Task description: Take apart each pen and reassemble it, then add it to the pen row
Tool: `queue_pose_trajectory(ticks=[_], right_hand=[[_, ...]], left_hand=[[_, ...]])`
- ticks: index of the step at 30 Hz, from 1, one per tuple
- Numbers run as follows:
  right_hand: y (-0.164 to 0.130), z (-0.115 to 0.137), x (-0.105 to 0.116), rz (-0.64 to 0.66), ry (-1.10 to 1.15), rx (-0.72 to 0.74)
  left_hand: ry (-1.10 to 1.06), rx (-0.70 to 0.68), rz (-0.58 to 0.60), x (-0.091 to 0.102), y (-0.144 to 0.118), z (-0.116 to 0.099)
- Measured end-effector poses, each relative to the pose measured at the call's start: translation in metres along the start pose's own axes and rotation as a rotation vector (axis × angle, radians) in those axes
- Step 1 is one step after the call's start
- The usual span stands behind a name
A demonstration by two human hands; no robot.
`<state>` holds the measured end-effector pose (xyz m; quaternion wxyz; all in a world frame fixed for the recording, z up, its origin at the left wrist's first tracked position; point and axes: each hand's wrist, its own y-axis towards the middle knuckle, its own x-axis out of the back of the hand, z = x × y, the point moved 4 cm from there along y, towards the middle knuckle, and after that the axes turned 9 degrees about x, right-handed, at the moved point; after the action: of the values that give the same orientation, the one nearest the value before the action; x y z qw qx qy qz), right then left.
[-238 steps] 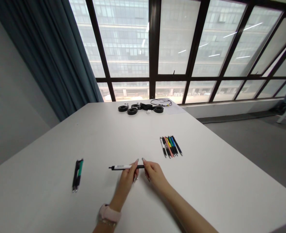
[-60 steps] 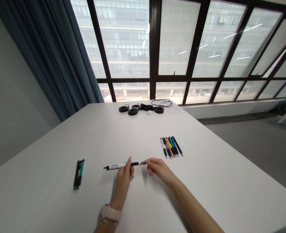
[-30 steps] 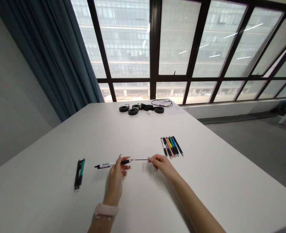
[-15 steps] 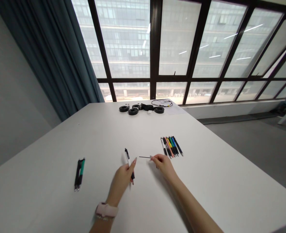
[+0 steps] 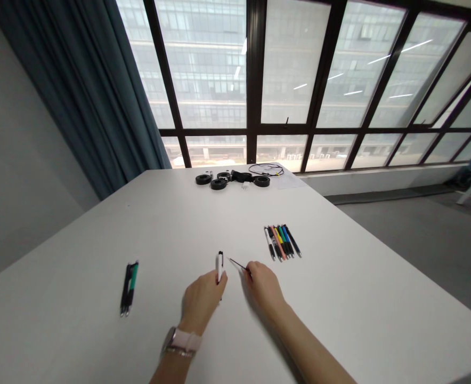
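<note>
The white pen [image 5: 220, 261] is held over the white table [image 5: 163, 224] in our left hand [image 5: 202, 300], whose thumb and fingers are closed around it; its black end points away from us, and much of its near end is hidden. Nearer than the pen, we wear a watch [image 5: 186, 340] with a pink band on the left wrist. Well to the pen's left, a green pen [image 5: 132, 280] and a black pen [image 5: 125, 288] lie side by side. To its right is our right hand [image 5: 264, 288], pinched narrow on a thin dark refill [image 5: 237, 263], whose free end is near the pen but apart from it. Beyond the pen and to its right, we see a row of pens [image 5: 282, 243]. Far beyond it are black rolls [image 5: 218, 186], then a blue curtain [image 5: 111, 96] off to its left and a tall window [image 5: 293, 64] straight past it.
</note>
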<state>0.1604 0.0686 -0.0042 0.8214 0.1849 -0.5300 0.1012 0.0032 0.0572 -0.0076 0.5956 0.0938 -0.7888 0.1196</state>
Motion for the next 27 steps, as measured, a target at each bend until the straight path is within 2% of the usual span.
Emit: queue_pose_trajectory(ticks=[5,20,23,27], right_hand=[[0.0,0.003,0.001,0.008,-0.041,0.008],[-0.001,0.002,-0.002,0.03,-0.033,-0.007],[-0.001,0.003,-0.004,0.037,-0.033,0.0],[-0.001,0.004,-0.004,0.042,-0.031,0.004]], left_hand=[[0.115,0.015,0.025,0.001,0.003,-0.004],[0.097,-0.033,-0.075,-0.003,0.003,-0.013],[0.067,-0.067,-0.145,-0.001,0.0,-0.014],[0.01,-0.233,-0.355,0.001,-0.005,-0.014]])
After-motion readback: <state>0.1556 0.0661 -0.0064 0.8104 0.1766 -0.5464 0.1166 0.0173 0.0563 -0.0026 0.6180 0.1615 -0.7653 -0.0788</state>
